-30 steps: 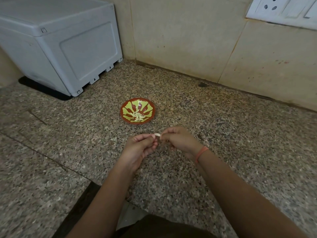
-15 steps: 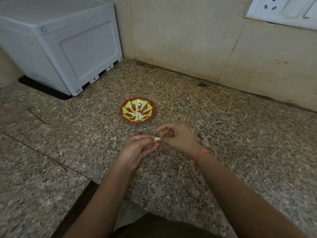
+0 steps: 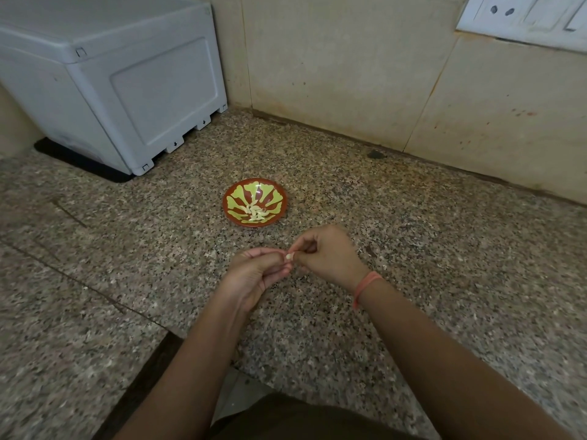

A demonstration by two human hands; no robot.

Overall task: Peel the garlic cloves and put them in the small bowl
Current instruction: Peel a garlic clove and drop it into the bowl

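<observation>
Two hands meet over the middle of your granite counter [image 3: 444, 249], just on your side of the small bowl [image 3: 236, 198]. Bare stone runs wide to your right and to your left. The tiled wall [image 3: 349, 74] closes off the far side, and a grey plastic box [image 3: 127, 90] on a black mat [image 3: 79, 163] fills the far left corner, well apart from the bowl. The counter's near edge cuts in as a dark step just left of your left forearm. High on the wall at the far right sits a white socket plate [image 3: 524, 17].

Your left hand [image 3: 254, 274] has its fingers curled in, and its thumb and forefinger tips pinch a pale garlic clove [image 3: 289, 256]. Your right hand [image 3: 327, 255] comes in from the other side, thumb and forefinger narrowed to a pinch at the same clove, the other fingers folded into the palm. Whether those right fingertips grip the flesh or only the skin, you cannot tell from this view. An orange band [image 3: 365, 285] circles your right wrist.

The clove is held above the stone, near the bowl's near-right rim but clear of it.

The bowl is red with a yellow-green petal pattern and sits flat on the counter. In it lies a small heap of peeled cloves [image 3: 255, 212], pale and gathered at the middle and towards the near side.
</observation>
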